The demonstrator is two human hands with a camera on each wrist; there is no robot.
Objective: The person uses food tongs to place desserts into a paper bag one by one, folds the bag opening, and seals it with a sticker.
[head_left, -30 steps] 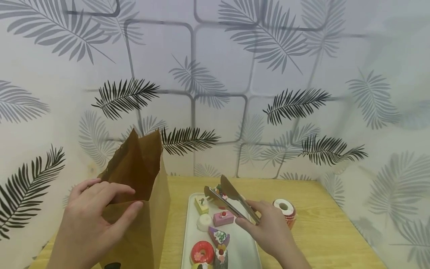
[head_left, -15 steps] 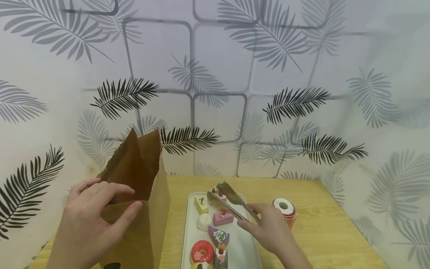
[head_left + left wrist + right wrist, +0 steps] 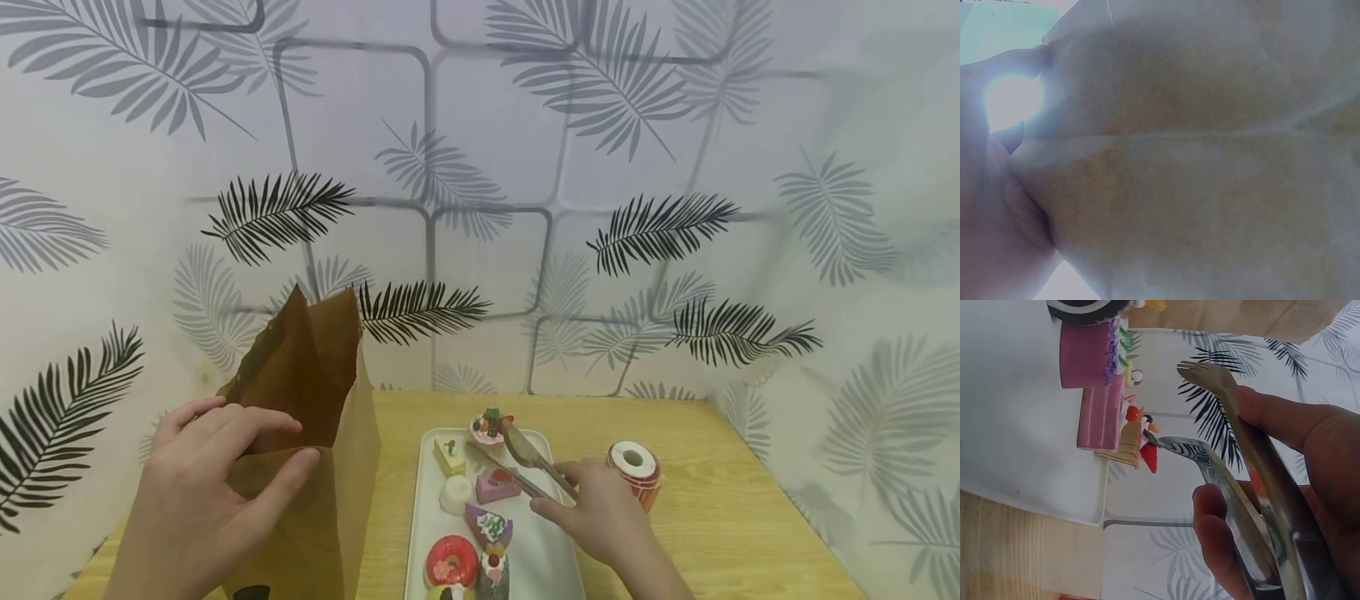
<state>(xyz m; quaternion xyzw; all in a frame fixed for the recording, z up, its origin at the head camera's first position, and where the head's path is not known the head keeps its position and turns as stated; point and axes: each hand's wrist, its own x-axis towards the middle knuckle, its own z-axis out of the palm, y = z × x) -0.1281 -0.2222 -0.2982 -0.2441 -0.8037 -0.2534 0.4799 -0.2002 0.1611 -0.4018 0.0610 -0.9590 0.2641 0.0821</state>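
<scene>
My left hand [image 3: 210, 492] pinches the near rim of an upright brown paper bag [image 3: 352, 508], whose mouth gapes. In the left wrist view the bag's side [image 3: 1197, 194] fills most of the picture. Metal tongs [image 3: 1272, 481] are held in my right hand [image 3: 603, 512], their two arms spread. The tips hover at the fruit-topped toy tart [image 3: 486, 428] at the tray's far end; whether they touch it I cannot tell. Nearer lies a pink toy cake slice [image 3: 497, 492], partly behind the tongs.
The white tray [image 3: 547, 558] also carries a yellow cake [image 3: 450, 456], a white bun [image 3: 456, 497], a purple slice [image 3: 491, 527], a red donut [image 3: 452, 562] and a dark cake roll [image 3: 493, 579]. Right of it stands a red-and-white roll [image 3: 634, 471] on the wooden table [image 3: 712, 517].
The tongs have come down from in front of the tart toward the tray, so more of the tart shows. My left hand and the bag have stayed put.
</scene>
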